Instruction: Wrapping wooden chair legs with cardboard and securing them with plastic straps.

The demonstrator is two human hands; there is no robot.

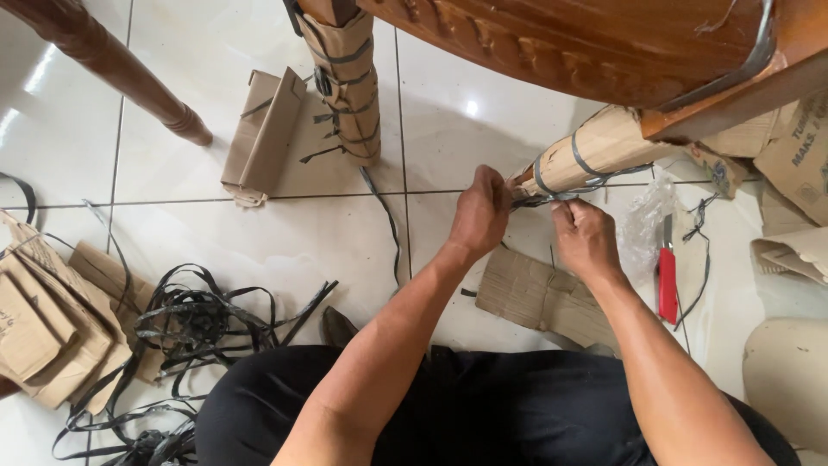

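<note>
A carved wooden furniture piece (604, 43) stands over a white tiled floor. One of its legs (595, 147) is wrapped in brown cardboard and bound with dark plastic strapping (552, 197). My left hand (479, 211) grips the strapping at the leg's lower end. My right hand (585, 235) pinches the same strap just to the right. A second cardboard-wrapped leg (349, 82) with straps stands further back. A bare wooden leg (112, 73) is at the upper left.
A red-handled cutter (668, 280) lies on the floor to the right, by crumpled clear plastic (642, 220). A tangle of cut black straps (194, 324) and cardboard pieces (52, 328) lie at left. More cardboard (263, 138) lies behind, and a flat piece (539, 298) under my hands.
</note>
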